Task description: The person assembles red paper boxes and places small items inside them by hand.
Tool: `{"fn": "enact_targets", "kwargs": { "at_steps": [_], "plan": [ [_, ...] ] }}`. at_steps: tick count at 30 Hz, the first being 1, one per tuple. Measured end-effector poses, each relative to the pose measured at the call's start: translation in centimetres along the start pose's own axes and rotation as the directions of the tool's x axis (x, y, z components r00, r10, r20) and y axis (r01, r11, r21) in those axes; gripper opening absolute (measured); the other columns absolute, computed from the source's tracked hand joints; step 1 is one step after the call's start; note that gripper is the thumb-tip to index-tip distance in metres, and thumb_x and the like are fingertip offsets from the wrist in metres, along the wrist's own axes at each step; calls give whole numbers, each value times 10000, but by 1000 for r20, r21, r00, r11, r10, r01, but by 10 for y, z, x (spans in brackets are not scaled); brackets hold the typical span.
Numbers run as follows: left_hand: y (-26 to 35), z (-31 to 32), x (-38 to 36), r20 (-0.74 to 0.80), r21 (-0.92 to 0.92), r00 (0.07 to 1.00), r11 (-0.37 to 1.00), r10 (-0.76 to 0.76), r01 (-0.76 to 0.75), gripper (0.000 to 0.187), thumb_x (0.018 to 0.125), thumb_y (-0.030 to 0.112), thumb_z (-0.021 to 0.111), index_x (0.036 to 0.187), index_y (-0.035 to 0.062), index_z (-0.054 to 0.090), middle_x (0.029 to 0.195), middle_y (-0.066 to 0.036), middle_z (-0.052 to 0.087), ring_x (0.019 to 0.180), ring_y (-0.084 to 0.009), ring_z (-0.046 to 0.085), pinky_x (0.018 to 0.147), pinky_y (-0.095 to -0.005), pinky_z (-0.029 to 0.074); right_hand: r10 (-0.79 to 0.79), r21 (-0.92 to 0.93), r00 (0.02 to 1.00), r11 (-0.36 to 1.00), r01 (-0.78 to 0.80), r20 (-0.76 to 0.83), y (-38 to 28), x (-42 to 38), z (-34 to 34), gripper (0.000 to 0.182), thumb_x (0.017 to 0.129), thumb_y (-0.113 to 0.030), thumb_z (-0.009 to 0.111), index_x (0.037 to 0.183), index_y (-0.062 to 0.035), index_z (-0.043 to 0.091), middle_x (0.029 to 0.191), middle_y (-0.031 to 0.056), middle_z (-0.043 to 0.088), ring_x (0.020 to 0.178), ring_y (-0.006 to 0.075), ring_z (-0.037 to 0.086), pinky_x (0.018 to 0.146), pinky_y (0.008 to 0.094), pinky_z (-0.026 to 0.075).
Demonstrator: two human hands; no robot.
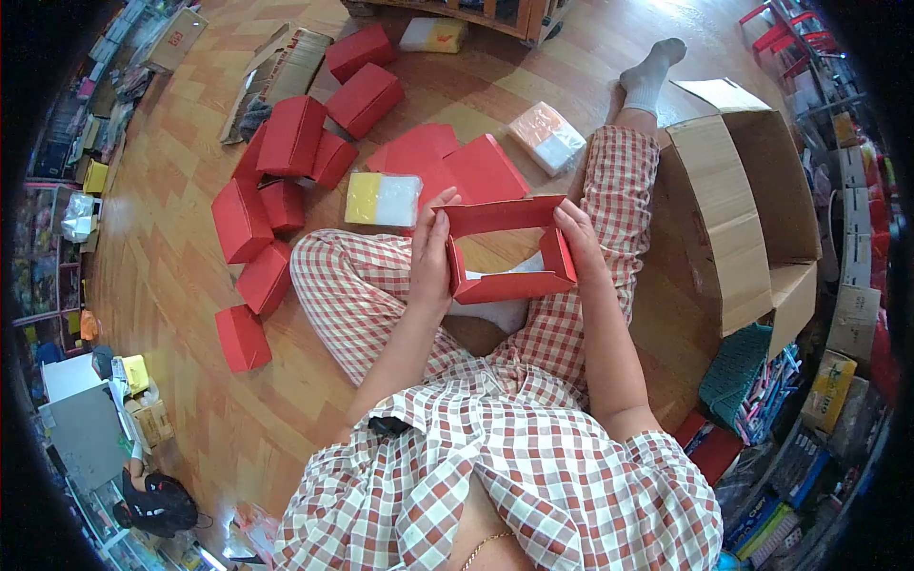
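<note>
At centre, my left hand (pixel 433 255), right hand (pixel 583 240) pinch hollow red box (pixel 519 286) at nine, three o'clock — uneven squeeze could buckle sides, open middle bracing little.

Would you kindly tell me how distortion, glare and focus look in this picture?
Head view: distortion curves the shelves at the left edge, and the corners fall black; glare whitens the floor towards the top right; the held red box looks fairly sharp.
</note>
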State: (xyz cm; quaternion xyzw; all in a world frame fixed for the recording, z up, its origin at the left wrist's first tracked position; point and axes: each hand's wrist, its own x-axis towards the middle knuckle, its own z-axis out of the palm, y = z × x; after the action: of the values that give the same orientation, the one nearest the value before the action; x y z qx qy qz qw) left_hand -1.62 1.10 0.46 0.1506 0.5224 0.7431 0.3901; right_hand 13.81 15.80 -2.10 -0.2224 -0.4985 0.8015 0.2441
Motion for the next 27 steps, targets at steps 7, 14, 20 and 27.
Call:
{"fn": "enact_targets", "kwargs": {
  "at_steps": [7,14,20,27],
  "plan": [
    [6,-1,3,96,-13,993,998,-64,65,471,1005,365,354,1289,4,462,1234,-141,537,1113,-199,531,970,-344,418,83,-42,994,995,-86,-71,-3,-2,-1,312,956,-185,490,1197,5,544,1091,48,624,954,89,583,822,243,483],
    [5,-2,-3,161,46,987,998,23,-31,529,1009,417,306,1243,-10,510,1206,-154,568,1113,-203,535,979,-357,409,131,-219,990,966,-139,-49,-16,-7,1,355,906,-97,463,1248,-20,523,1107,32,603,901,67,555,750,205,456],
    [26,-14,5,303,223,946,973,-119,51,564,990,461,305,1199,1,554,1231,-136,566,1122,-200,532,977,-352,401,188,-72,981,980,-185,39,-25,-10,0,653,757,-198,527,1374,-25,399,1421,162,391,1306,193,375,1046,306,325],
    [55,-20,18,460,417,811,895,-361,162,543,833,338,587,1258,7,519,1221,-111,573,1136,-189,529,966,-336,410,102,109,987,987,-116,127,-31,-13,-3,723,698,-171,528,1385,1,380,1450,180,346,1348,256,321,1068,341,308]
  ]
}}
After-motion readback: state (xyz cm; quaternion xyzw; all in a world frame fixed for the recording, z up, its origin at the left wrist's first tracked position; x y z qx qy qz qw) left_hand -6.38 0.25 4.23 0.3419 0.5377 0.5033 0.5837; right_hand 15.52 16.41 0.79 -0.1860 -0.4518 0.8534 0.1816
